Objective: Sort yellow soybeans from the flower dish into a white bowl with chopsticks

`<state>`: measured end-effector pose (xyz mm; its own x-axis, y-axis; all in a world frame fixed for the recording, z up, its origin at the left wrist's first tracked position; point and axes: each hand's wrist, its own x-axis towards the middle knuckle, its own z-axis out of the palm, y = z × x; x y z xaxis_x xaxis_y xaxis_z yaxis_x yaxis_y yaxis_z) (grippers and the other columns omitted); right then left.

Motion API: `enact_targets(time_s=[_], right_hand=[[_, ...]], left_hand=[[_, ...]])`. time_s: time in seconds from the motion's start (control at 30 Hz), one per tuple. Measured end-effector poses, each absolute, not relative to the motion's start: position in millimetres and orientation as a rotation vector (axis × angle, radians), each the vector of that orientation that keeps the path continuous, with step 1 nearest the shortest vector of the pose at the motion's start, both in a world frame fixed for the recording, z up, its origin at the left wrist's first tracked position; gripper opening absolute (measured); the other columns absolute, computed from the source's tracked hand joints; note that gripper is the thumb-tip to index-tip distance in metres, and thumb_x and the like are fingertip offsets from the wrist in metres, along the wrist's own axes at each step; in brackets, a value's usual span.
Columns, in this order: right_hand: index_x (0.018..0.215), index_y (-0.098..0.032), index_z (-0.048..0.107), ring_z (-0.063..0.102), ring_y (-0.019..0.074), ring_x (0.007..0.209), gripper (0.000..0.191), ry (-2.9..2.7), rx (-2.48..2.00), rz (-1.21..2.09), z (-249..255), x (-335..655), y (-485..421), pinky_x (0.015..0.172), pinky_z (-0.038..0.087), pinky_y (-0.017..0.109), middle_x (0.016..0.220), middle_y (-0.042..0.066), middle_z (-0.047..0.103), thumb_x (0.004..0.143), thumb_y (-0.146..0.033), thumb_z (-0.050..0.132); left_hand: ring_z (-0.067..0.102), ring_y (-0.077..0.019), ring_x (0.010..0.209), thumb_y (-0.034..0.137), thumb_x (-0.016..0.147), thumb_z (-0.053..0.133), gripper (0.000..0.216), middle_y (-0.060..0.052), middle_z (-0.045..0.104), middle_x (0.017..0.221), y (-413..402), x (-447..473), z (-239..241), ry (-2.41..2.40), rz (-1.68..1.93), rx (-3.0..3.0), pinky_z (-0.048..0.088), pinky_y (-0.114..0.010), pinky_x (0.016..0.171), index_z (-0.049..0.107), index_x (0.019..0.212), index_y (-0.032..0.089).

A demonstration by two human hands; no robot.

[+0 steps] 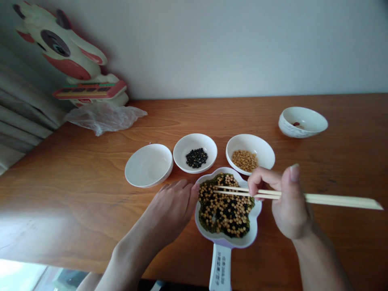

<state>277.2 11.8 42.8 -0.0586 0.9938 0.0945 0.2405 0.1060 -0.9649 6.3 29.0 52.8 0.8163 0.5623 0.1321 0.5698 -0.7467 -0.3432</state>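
Note:
My right hand (pixel 285 202) grips a pair of pale wooden chopsticks (pixel 330 199), thumb raised. Their tips lie close together over mixed beans (pixel 226 210), pale yellow, black and small green, in a flower-shaped dish with a handle (pixel 254 226). On the dish's left edge, my left hand (pixel 176 206) is closed, its thumb at the rim and the other fingertips hidden. Just beyond stand a white bowl (pixel 209 141) with black beans (pixel 196 157), another white bowl (pixel 263 151) with yellow soybeans (pixel 245 160), and an empty white bowl (pixel 148 165) at the left.
Farther right on the wooden table (pixel 348 161) stands a white bowl (pixel 303 121) with a few reddish-brown bits inside. A cow-shaped toy keyboard (pixel 91 91) and a crumpled clear plastic bag (pixel 104 117) are at the back left, near a curtain (pixel 24 105). A wall lies behind.

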Motion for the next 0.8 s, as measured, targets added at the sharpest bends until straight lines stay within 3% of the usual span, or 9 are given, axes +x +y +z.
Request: enact_targets(time_s=[0.63,0.8], right_hand=[[0.066,-0.021,0.058,0.049,0.0139,0.058,0.076,-1.509,-1.274,0.936,42.6,273.1,13.1,0.057,0.035,0.032,0.059,0.000,0.052,0.108,-0.065,0.012],[0.067,-0.021,0.060,0.051,0.0140,0.057,0.071,-1.518,-1.251,0.878,43.2,271.6,10.8,0.057,0.035,0.032,0.058,0.001,0.053,0.111,-0.058,0.018]], left_hand=[[0.070,-0.0265,0.098,0.002,0.104,0.032,0.030,-0.016,0.071,0.106,30.2,2.4,44.4,-0.851,-0.086,-2.665,0.060,-0.041,0.082,0.060,0.116,0.008],[0.070,-0.0261,0.094,0.001,0.104,0.030,0.032,-0.014,0.071,0.102,30.2,4.5,48.8,-0.862,-0.039,-2.668,0.059,-0.039,0.077,0.060,0.110,0.010]])
